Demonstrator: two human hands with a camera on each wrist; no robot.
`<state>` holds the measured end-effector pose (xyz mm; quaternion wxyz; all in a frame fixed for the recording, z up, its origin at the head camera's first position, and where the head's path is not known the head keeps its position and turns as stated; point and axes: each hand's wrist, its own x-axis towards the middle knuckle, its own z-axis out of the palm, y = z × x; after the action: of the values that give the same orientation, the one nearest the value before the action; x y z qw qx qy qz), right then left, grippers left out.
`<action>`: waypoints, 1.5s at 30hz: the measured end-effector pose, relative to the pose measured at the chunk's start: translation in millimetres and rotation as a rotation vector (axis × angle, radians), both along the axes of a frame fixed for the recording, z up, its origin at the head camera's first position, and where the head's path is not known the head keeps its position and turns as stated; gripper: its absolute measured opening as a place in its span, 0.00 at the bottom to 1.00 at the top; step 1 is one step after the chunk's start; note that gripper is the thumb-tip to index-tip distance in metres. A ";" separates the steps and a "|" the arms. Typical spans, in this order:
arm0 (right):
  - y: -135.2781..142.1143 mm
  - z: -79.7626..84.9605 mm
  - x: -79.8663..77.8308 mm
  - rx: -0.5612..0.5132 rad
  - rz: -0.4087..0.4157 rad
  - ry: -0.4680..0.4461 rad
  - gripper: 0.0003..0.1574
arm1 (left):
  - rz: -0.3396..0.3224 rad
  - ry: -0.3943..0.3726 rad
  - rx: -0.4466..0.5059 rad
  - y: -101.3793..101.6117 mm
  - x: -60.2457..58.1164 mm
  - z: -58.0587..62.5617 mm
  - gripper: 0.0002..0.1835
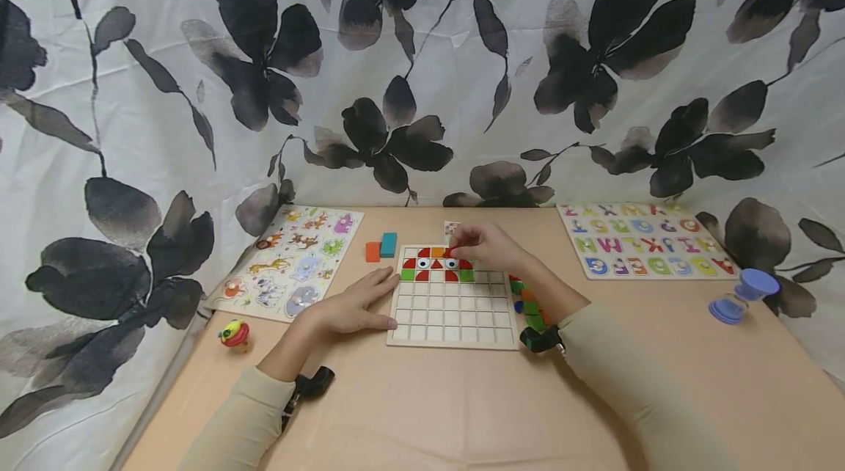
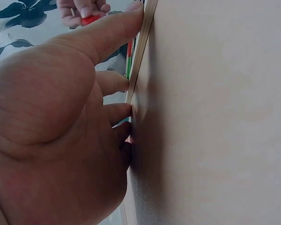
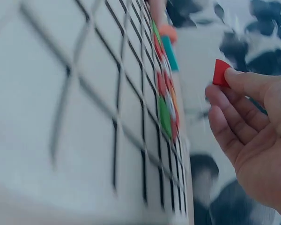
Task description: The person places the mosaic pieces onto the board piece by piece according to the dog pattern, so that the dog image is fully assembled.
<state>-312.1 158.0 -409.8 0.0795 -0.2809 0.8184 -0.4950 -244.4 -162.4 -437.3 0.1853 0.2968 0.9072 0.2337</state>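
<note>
A pale wooden grid board point(image 1: 452, 315) lies on the table, its upper rows partly filled with red, green, orange and eye-patterned tiles point(image 1: 437, 264). My left hand point(image 1: 356, 304) lies at the board's left side, fingers spread and fairly straight, with thumb and fingertips against its edge in the left wrist view. Between thumb and fingers of my right hand point(image 1: 490, 246) is a small red tile point(image 3: 220, 72) with a curved side. That hand is raised over the board's far rows. A small patterned card point(image 1: 450, 229) behind the board is partly covered by the right hand.
Loose coloured tiles point(image 1: 532, 311) lie right of the board, partly under the right forearm. Orange point(image 1: 372, 252) and teal blocks point(image 1: 388, 245) stand behind the left hand. An animal board point(image 1: 284, 265), letter board point(image 1: 647, 242), small toy point(image 1: 234, 334) and blue-ended sand timer point(image 1: 742, 296) sit farther out.
</note>
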 end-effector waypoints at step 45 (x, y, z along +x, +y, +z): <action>-71.1 -15.2 16.9 0.345 0.258 0.437 0.08 | -0.023 0.010 0.017 -1.0 -0.2 4.0 0.49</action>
<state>-295.2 86.9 -425.0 0.0100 -0.4646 0.8456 -0.2625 -244.6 -163.3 -433.3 0.1807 0.3098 0.9027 0.2377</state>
